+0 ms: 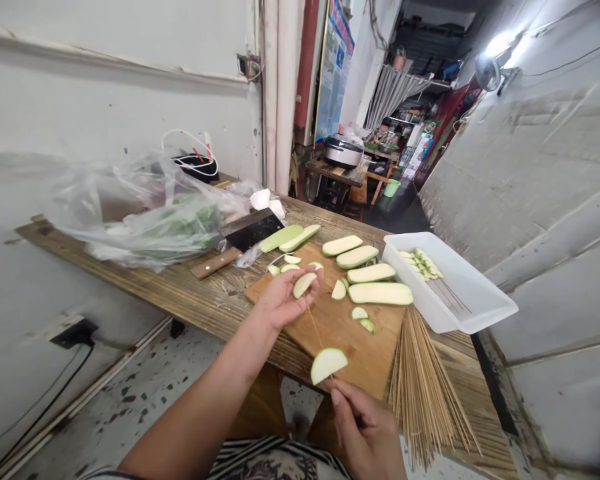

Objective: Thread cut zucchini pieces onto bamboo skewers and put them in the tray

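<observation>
My left hand [290,293] is closed around a pale half-round zucchini slice [305,285] above the cutting board [375,363]. My right hand [367,427] pinches a thin bamboo skewer [314,327] near the front edge. Close to my right fingers, another green-rimmed slice [329,366] sits on the skewer, whose far end reaches the slice in my left hand. Several halved zucchini lengths [380,293] lie on the board, cut face up. Small loose slices [359,313] lie near them, with more partly hidden behind my left hand.
A white plastic tray [485,310] at the right holds skewered slices [421,265]. Loose bamboo skewers [425,393] fan out beside the board. A cleaver [253,230] with a wooden handle lies at the left, next to a clear plastic bag [145,213] with greens.
</observation>
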Demonstrator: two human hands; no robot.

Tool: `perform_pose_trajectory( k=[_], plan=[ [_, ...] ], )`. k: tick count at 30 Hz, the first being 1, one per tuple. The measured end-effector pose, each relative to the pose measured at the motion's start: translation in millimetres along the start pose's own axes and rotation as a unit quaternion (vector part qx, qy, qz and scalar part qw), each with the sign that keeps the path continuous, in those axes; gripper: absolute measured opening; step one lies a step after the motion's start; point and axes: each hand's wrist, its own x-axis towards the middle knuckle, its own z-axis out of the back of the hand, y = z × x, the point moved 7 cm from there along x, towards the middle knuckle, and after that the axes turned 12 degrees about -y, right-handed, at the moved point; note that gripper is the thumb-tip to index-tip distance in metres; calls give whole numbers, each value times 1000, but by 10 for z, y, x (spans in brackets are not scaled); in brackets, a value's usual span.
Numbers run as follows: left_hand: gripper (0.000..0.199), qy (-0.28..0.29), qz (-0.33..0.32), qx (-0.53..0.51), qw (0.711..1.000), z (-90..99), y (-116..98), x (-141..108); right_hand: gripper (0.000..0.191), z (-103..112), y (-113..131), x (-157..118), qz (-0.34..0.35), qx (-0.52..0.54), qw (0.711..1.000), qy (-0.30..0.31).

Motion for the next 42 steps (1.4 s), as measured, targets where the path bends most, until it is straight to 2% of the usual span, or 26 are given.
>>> perform_pose_trajectory(
  k=[3,8,14,17,21,25,29,32,36,42],
  plan=[
    [31,5,3,-5,1000,-68,2,-77,30,34,-15,-1,6,-4,1000,-27],
    [35,73,24,-8,997,-226,84,-185,31,114,-35,-29,13,-16,997,-79],
    [49,100,22,-43,994,-217,241,-142,29,214,-48,-81,33,-15,991,-132],
    [44,98,15,-37,994,-221,255,-153,28,246,-19,-88,45,-24,987,-153],
    [43,115,9,-21,993,-252,198,-241,26,223,56,-96,63,-25,987,-149],
    [64,100,-8,1,995,-209,131,-297,26,182,88,-107,70,-30,989,-129],
    [83,122,-30,33,991,-230,91,-355,27,192,53,-106,66,-41,988,-131],
    [80,135,-40,38,989,-253,61,-375,28,202,29,-93,67,-46,988,-131],
    [63,148,-40,35,987,-277,31,-387,28,198,42,-86,74,-41,989,-123],
    [51,131,-44,57,989,-270,16,-354,26,193,75,-80,74,-35,989,-122]
  ],
)
